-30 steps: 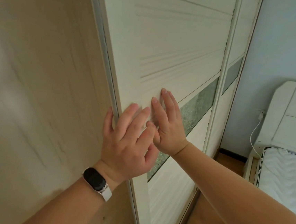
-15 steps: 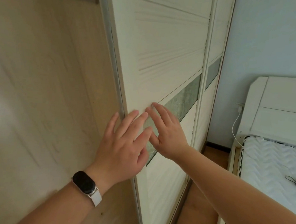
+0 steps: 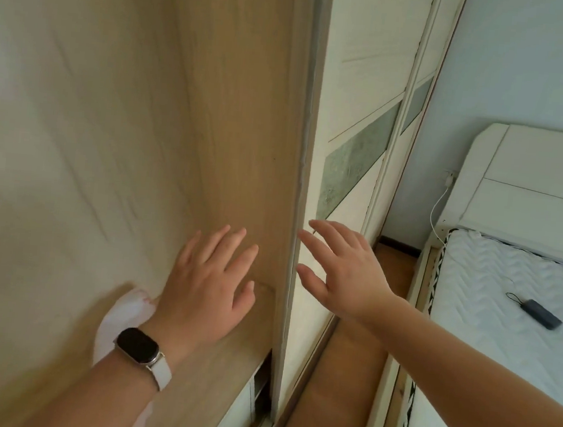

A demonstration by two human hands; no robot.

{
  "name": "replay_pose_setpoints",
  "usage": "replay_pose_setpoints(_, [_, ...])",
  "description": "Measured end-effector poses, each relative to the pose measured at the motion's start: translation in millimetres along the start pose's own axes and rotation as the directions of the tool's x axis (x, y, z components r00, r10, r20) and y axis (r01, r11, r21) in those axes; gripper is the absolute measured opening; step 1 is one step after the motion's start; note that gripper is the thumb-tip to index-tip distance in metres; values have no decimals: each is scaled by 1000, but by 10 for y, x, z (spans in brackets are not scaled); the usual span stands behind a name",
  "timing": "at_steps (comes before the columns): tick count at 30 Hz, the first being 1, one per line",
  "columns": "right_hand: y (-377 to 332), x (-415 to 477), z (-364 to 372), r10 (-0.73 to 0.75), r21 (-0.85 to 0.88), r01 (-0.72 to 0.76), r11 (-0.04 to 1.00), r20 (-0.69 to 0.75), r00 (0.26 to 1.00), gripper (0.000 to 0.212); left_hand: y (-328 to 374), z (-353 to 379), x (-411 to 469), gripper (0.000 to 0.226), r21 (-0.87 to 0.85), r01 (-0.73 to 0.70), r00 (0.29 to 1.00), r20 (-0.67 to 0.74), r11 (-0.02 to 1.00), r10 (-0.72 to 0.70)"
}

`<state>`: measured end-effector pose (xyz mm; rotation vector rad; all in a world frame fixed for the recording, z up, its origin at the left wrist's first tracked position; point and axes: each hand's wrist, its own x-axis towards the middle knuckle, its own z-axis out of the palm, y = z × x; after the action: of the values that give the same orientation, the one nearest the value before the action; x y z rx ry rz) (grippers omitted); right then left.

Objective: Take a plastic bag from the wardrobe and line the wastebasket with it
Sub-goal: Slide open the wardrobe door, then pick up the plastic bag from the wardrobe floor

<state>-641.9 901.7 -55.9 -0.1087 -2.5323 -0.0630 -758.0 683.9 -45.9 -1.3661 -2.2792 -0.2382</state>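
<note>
The wardrobe stands open, its wooden interior exposed on the left. A white sliding door with a green band sits to the right of the opening. My left hand, with a watch on the wrist, is inside the opening with fingers spread, over a wooden shelf. A white plastic bag lies on that shelf, partly hidden under my left wrist. My right hand hovers open in front of the door's edge and holds nothing. No wastebasket is in view.
A bed with a white quilted mattress and white headboard stands at the right. A small dark device lies on the mattress. A white charger cable hangs from the wall. A narrow strip of wooden floor runs between wardrobe and bed.
The sliding door has moved right, exposing the wardrobe interior and the white bag. Both hands have come off the door; my left hand has moved into the opening.
</note>
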Motion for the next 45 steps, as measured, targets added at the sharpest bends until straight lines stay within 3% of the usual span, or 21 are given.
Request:
replay_pose_setpoints(9, [-861,-109,482,-139,44,133,990,191,972,55,-387,365,-1026,48,-10,297,950,107,955,-294])
replay_pose_setpoints(17, [-1331,88,1256,-266,188,206,960,392,881,58,-737,703,-1787,50,107,559,785,253,822,-566])
replay_pose_setpoints(26, [-1655,354,2315,-461,372,295,880,521,718,63,-910,1070,-2367,40,247,767,493,364,592,-790])
replay_pose_setpoints(32, [-1774,275,2961,-588,506,331,796,518,621,56,-880,1536,-2561,50,263,859,314,405,439,-858])
replay_pose_setpoints(37, [-1932,152,3456,-634,541,351,765,531,562,56,-804,1985,-2785,57,221,948,118,430,231,-895])
replay_pose_setpoints(45, [-2344,-8,4347,-723,574,446,687,475,501,65,-850,2907,-3305,69,154,988,-47,409,18,-912])
